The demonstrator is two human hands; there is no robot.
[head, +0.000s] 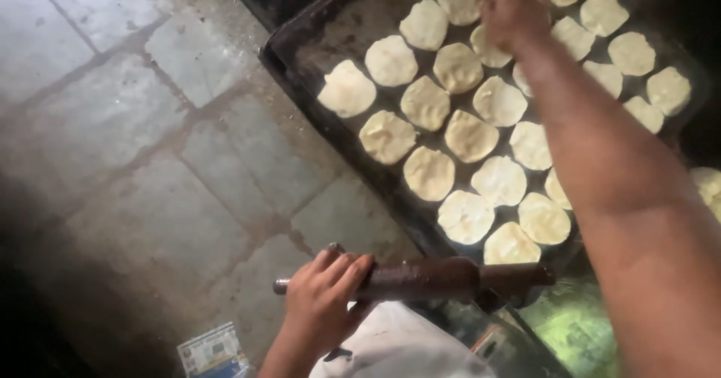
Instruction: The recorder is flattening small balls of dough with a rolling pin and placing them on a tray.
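Gripping a dark wooden rolling pin [443, 279] near its left end, the left hand [321, 303] has its fingers wrapped round it, level, off the tray's near edge. The right hand [511, 10] reaches across the dark tray [300, 40] to its far edge, fingers resting on a pale dough round [490, 48]; whether it holds it cannot be told. Rows of dough discs [428, 174] cover the tray. Stone floor [113, 123] lies beyond the left edge.

Both arms were bare to the edge of the picture, with no sleeve, watch, ring or glove showing. The left hand [323, 303] and the right hand [511, 10] were uncovered. Low between the arms lay pale, whitish cloth [398, 348], seemingly the person's garment.
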